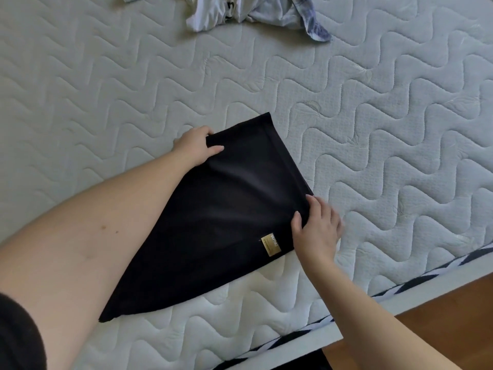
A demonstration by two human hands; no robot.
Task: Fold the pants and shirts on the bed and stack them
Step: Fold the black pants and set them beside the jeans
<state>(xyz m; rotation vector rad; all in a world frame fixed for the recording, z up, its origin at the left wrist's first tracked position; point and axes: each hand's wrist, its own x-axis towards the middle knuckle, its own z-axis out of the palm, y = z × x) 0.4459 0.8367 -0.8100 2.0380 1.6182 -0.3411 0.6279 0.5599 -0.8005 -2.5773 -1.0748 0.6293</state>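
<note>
Black garment (226,209) lies part-folded near the bed (373,116) edge, my left hand (193,145) pinching its far corner, my right hand (316,225) its near-side edge in a narrow grip; crumpled pale clothes (253,12) beyond it remain unfolded, nothing stacked yet.

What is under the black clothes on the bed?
Around the black garment only the white quilted mattress shows. Whatever lies directly beneath is covered.
</note>
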